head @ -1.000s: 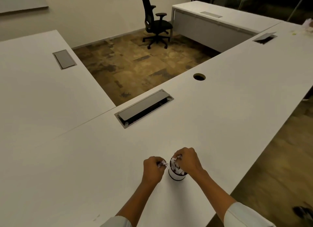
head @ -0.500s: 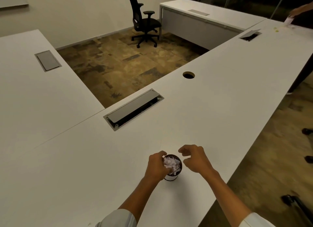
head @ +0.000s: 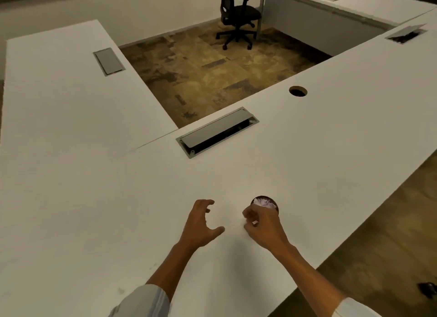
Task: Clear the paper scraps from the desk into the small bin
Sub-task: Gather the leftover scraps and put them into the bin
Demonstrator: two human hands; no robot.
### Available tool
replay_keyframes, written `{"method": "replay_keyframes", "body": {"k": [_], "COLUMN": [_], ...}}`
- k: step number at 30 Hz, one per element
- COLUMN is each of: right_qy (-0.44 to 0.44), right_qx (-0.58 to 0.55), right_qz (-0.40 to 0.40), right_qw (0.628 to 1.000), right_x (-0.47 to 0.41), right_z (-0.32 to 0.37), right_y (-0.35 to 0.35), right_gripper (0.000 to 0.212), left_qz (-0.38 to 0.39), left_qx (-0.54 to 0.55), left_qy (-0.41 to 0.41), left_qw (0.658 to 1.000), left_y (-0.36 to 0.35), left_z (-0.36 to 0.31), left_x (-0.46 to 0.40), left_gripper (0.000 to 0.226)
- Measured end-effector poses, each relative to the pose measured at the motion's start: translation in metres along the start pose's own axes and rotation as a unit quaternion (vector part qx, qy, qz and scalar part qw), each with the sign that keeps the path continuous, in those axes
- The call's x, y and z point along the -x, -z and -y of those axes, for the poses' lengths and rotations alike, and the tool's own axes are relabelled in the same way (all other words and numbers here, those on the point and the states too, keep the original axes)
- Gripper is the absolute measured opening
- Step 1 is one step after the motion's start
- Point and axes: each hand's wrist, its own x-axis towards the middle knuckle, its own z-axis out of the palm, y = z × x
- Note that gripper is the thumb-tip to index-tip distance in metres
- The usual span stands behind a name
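The small dark bin point(head: 276, 206) stands on the white desk point(head: 331, 151) near its front edge, filled to the rim with crumpled white paper scraps point(head: 264, 202). My right hand point(head: 263, 228) is just in front of the bin and hides its near side. Its fingers are curled, with a small pale scrap point(head: 255, 222) showing between the fingertips. My left hand point(head: 201, 224) hovers over bare desk a hand's width left of the bin, fingers spread and holding nothing.
A grey cable hatch point(head: 217, 132) lies half open in the desk beyond the hands, with a round cable hole point(head: 298, 91) further right. The desk's front edge runs close on the right, brown floor below it. A black office chair point(head: 238, 16) stands far back.
My left hand has left the bin's rim, moved left and opened. My right hand has dropped from beside the bin to its near side and curled up.
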Motion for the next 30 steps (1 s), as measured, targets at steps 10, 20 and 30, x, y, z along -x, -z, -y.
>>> {"method": "replay_keyframes", "body": {"k": [10,20,30], "right_qy": [0.031,0.089,0.123], "right_qx": [0.169,0.203,0.14], "right_qz": [0.283,0.349,0.268], "right_qw": [0.944,0.911,0.945], "right_x": [0.072,0.095,0.08], "right_z": [-0.008,0.027,0.068], "right_y": [-0.159,-0.232,-0.262], "right_gripper": [0.071,0.091,0.089], "left_qz": [0.037,0.045,0.007], "left_qx": [-0.151,-0.192,-0.198], "left_qy": [0.162,0.252,0.284], "left_qw": [0.974,0.948,0.938], "left_y": [0.068,0.107,0.101], "left_z": [0.111,0.166,0.179], "left_x": [0.122,0.212,0.246], "left_gripper": [0.102,0.116,0.138]}}
